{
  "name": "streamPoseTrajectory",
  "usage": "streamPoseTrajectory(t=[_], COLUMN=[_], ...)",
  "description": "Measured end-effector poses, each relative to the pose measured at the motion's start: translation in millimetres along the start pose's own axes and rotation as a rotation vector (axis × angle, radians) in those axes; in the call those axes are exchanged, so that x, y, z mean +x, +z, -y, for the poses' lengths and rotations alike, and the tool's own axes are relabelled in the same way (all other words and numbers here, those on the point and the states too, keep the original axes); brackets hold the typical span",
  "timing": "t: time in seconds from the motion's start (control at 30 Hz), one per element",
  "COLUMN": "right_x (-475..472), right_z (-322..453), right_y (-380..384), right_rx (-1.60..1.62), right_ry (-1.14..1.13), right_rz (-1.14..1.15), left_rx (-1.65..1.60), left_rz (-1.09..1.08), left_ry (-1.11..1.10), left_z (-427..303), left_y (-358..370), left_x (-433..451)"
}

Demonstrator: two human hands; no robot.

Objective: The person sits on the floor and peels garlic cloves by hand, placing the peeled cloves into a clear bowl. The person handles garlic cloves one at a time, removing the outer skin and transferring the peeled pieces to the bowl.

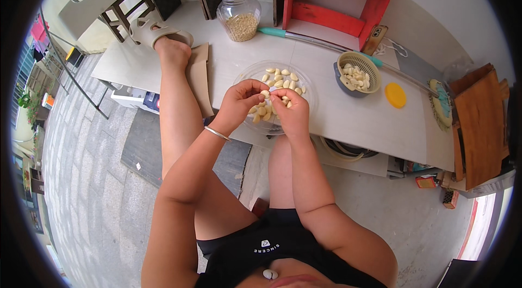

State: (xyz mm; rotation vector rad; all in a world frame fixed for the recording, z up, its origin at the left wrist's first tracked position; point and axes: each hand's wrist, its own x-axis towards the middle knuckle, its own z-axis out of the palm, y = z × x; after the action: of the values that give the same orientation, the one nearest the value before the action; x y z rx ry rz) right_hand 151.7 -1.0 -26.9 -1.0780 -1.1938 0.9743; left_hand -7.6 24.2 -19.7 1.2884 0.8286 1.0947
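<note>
My left hand (246, 102) and my right hand (291, 110) meet over a clear plastic tray (312, 92), pinching one pale garlic clove (265, 94) between their fingertips. Several more garlic cloves (278, 83) lie spread across the tray under and beyond my hands. To the right, a beige colander (372, 68) set in a dark blue-grey bowl (346, 89) holds whitish cloves. Beside it lies a round yellow lid (395, 95). Farther back stands a clear jar (239, 15), partly filled with small tan pieces that I cannot identify.
A mop's metal pole (318, 42) runs behind the tray and colander to a mop head (440, 104). A phone (374, 40) leans by a red wooden frame (326, 17). Flattened cardboard (199, 78) lies left, beside my raised leg. Wooden boards (479, 125) stand right.
</note>
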Motion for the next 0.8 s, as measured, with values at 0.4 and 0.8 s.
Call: streamPoseTrajectory(t=[0.4,0.8], right_x=[-0.9,-1.7], right_z=[-2.7,2.9], right_y=[0.2,-3.3], right_rx=[-0.211,-0.208], right_ry=[-0.218,-0.237], right_rz=[-0.011,-0.029], left_rx=[0.070,-0.059], left_rz=[-0.025,-0.003], left_ry=[-0.022,-0.063], left_z=[-4.2,-4.4], left_y=[-0.8,2.2], left_x=[-3.2,-1.7])
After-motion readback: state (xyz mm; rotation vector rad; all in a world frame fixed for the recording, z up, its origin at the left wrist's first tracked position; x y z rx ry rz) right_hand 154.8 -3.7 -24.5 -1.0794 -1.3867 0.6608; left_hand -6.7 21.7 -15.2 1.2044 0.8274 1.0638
